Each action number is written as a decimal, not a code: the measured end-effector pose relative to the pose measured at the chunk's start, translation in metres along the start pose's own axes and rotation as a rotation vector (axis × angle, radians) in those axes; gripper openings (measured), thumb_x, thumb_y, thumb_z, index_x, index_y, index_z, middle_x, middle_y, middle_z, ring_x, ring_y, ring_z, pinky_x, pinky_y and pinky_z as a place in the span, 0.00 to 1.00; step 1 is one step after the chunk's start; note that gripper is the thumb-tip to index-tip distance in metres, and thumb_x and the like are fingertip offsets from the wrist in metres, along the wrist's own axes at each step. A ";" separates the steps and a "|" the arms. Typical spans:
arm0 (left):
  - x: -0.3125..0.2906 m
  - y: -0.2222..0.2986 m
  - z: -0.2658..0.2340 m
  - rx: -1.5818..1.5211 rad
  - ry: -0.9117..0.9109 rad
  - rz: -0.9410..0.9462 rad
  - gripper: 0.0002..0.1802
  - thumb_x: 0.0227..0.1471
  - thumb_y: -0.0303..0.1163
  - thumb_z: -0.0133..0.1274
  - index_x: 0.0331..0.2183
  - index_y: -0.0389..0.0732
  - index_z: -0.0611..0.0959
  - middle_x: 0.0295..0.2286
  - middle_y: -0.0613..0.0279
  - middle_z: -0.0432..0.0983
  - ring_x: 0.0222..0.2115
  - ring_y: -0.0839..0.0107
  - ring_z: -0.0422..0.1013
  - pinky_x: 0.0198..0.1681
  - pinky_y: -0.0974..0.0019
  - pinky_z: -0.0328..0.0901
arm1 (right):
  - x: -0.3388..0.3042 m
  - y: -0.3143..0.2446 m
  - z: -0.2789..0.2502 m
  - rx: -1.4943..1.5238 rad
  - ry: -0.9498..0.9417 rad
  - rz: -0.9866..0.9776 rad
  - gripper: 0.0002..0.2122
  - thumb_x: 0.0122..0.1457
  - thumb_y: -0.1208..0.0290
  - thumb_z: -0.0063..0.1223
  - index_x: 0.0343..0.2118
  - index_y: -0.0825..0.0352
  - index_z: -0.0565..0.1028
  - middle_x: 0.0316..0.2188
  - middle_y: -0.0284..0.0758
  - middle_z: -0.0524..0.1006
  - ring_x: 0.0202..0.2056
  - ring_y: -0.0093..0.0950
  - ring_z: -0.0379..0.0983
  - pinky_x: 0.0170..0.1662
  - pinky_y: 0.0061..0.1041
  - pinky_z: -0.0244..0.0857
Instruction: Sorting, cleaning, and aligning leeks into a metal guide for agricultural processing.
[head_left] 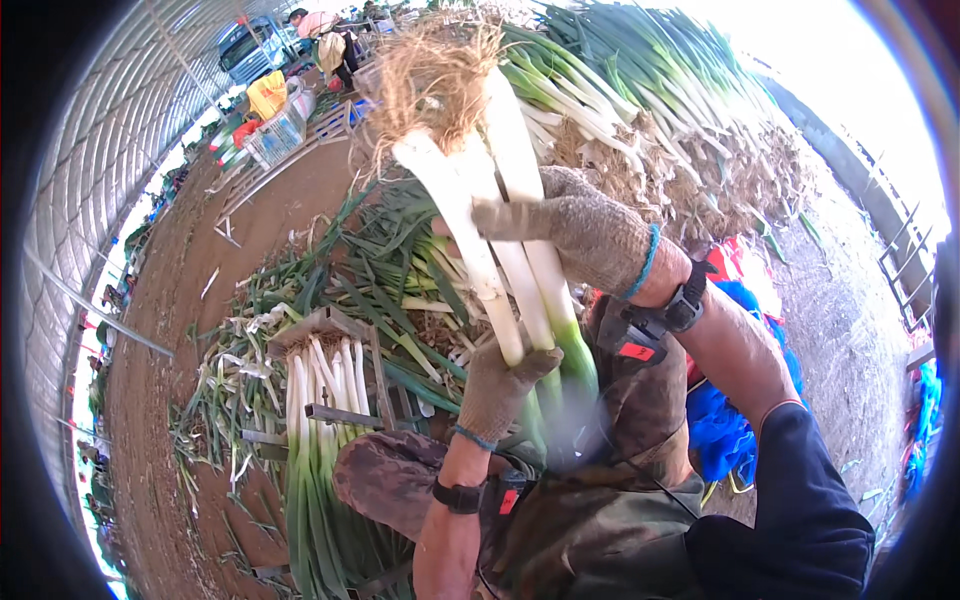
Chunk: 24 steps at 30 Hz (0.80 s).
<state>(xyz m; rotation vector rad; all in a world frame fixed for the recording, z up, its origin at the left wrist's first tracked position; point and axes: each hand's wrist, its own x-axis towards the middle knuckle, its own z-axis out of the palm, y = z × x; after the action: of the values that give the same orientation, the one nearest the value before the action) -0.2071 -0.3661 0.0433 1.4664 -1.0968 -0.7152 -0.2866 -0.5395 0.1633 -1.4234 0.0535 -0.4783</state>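
Several long leeks are held up in front of me, their tangled brown roots at the top and their green leaves toward my lap. My right hand, in a dirty knitted glove, is closed around the white stalks at mid-length. Lower down, my gloved left hand grips the same stalks where white turns to green. To the left, trimmed leeks lie side by side in a metal frame, their leaves hanging down.
A large heap of leeks with roots is piled at the far right. Loose leaves and trimmings litter the dirt floor. Blue netting lies by my right leg. At the far left stand a cart, a blue truck and a bending person.
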 end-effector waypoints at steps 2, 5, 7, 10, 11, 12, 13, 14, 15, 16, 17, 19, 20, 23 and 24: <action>0.000 0.002 0.004 0.036 -0.032 -0.061 0.23 0.55 0.48 0.65 0.38 0.35 0.86 0.28 0.64 0.82 0.30 0.76 0.73 0.36 0.64 0.69 | -0.005 -0.003 0.002 -0.182 -0.019 -0.086 0.18 0.56 0.59 0.69 0.42 0.68 0.82 0.34 0.32 0.82 0.33 0.19 0.77 0.38 0.24 0.72; -0.003 0.004 0.010 0.029 -0.047 -0.063 0.22 0.51 0.42 0.69 0.39 0.34 0.85 0.30 0.65 0.81 0.30 0.76 0.72 0.36 0.64 0.69 | -0.008 -0.006 0.009 -0.096 -0.039 0.050 0.16 0.55 0.63 0.69 0.40 0.70 0.83 0.33 0.31 0.82 0.34 0.19 0.77 0.41 0.23 0.72; -0.007 0.003 0.006 -0.068 -0.138 -0.069 0.23 0.49 0.39 0.71 0.42 0.34 0.84 0.34 0.63 0.82 0.33 0.74 0.74 0.38 0.64 0.71 | -0.011 -0.006 0.010 -0.045 -0.058 0.058 0.15 0.55 0.64 0.68 0.41 0.70 0.83 0.32 0.30 0.82 0.35 0.18 0.77 0.42 0.22 0.71; -0.019 0.006 0.000 -0.171 -0.239 -0.020 0.27 0.45 0.33 0.73 0.46 0.35 0.80 0.37 0.62 0.81 0.37 0.73 0.77 0.42 0.64 0.73 | -0.013 -0.012 0.019 0.124 -0.136 -0.040 0.19 0.55 0.72 0.68 0.49 0.71 0.78 0.38 0.40 0.82 0.41 0.31 0.82 0.47 0.31 0.77; -0.020 -0.001 0.000 -0.177 -0.237 0.011 0.27 0.46 0.32 0.72 0.46 0.35 0.80 0.38 0.61 0.82 0.38 0.72 0.77 0.42 0.64 0.73 | -0.012 -0.011 0.021 0.106 -0.162 -0.096 0.19 0.55 0.71 0.68 0.49 0.71 0.78 0.39 0.39 0.82 0.40 0.30 0.81 0.47 0.30 0.76; -0.021 -0.002 0.000 -0.168 -0.213 0.038 0.26 0.46 0.30 0.71 0.47 0.35 0.81 0.39 0.61 0.82 0.38 0.72 0.77 0.42 0.64 0.73 | -0.011 -0.011 0.021 0.087 -0.181 -0.150 0.19 0.56 0.71 0.68 0.49 0.71 0.77 0.40 0.38 0.82 0.40 0.29 0.81 0.46 0.30 0.75; -0.021 0.001 0.003 -0.163 -0.192 0.066 0.25 0.47 0.29 0.71 0.47 0.35 0.81 0.40 0.60 0.82 0.39 0.72 0.77 0.43 0.64 0.73 | -0.015 -0.020 0.028 0.106 -0.184 -0.143 0.16 0.56 0.69 0.67 0.46 0.70 0.80 0.39 0.35 0.82 0.39 0.25 0.79 0.45 0.27 0.73; -0.022 0.007 0.006 -0.142 -0.149 0.089 0.24 0.47 0.28 0.70 0.47 0.34 0.81 0.40 0.60 0.82 0.39 0.71 0.78 0.43 0.64 0.73 | -0.016 -0.024 0.030 0.095 -0.186 -0.153 0.17 0.57 0.69 0.67 0.47 0.70 0.80 0.39 0.36 0.82 0.39 0.26 0.79 0.45 0.27 0.73; -0.023 0.014 0.010 -0.121 -0.105 0.112 0.24 0.47 0.27 0.69 0.47 0.34 0.82 0.40 0.60 0.83 0.39 0.71 0.78 0.42 0.64 0.73 | -0.017 -0.027 0.030 0.087 -0.186 -0.157 0.17 0.57 0.68 0.66 0.47 0.70 0.79 0.40 0.36 0.82 0.40 0.26 0.79 0.46 0.27 0.73; -0.023 0.019 0.013 -0.136 -0.067 0.106 0.22 0.48 0.26 0.69 0.46 0.34 0.82 0.40 0.59 0.83 0.39 0.70 0.78 0.42 0.65 0.73 | -0.018 -0.030 0.031 0.078 -0.181 -0.160 0.17 0.58 0.68 0.65 0.48 0.70 0.79 0.40 0.37 0.82 0.41 0.27 0.79 0.46 0.28 0.73; -0.023 0.023 0.015 -0.150 -0.027 0.099 0.21 0.48 0.26 0.68 0.45 0.34 0.83 0.39 0.59 0.83 0.38 0.70 0.78 0.43 0.65 0.73 | -0.019 -0.033 0.031 0.070 -0.179 -0.164 0.17 0.58 0.68 0.64 0.49 0.70 0.78 0.41 0.37 0.81 0.41 0.27 0.79 0.46 0.28 0.73; -0.024 0.033 0.014 -0.118 0.047 0.067 0.24 0.46 0.30 0.73 0.43 0.35 0.82 0.37 0.60 0.81 0.35 0.71 0.76 0.43 0.65 0.72 | -0.019 -0.039 0.034 0.061 -0.182 -0.178 0.18 0.59 0.67 0.63 0.50 0.70 0.77 0.42 0.38 0.81 0.43 0.28 0.78 0.47 0.28 0.73; -0.023 0.040 0.009 -0.063 0.085 0.118 0.23 0.46 0.30 0.72 0.43 0.35 0.82 0.37 0.60 0.81 0.35 0.70 0.76 0.43 0.65 0.72 | -0.018 -0.042 0.036 0.057 -0.187 -0.192 0.18 0.60 0.66 0.62 0.50 0.70 0.77 0.43 0.38 0.81 0.43 0.29 0.78 0.48 0.29 0.73; -0.006 0.061 0.009 0.112 0.167 0.313 0.19 0.47 0.29 0.71 0.41 0.35 0.84 0.37 0.59 0.83 0.35 0.68 0.78 0.43 0.63 0.72 | -0.023 -0.067 0.030 -0.052 -0.163 -0.203 0.19 0.62 0.65 0.60 0.52 0.71 0.75 0.45 0.39 0.80 0.45 0.30 0.78 0.49 0.29 0.73; -0.017 0.085 -0.017 0.306 0.236 0.334 0.18 0.46 0.29 0.71 0.40 0.35 0.85 0.35 0.61 0.83 0.36 0.68 0.78 0.43 0.62 0.72 | -0.013 -0.055 0.039 0.032 -0.207 -0.233 0.20 0.62 0.64 0.59 0.53 0.71 0.75 0.45 0.40 0.80 0.46 0.31 0.77 0.50 0.30 0.73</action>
<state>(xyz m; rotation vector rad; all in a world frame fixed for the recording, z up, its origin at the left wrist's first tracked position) -0.2186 -0.3397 0.1264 1.5241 -1.2625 -0.1390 -0.3015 -0.5025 0.2193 -1.4472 -0.2880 -0.5173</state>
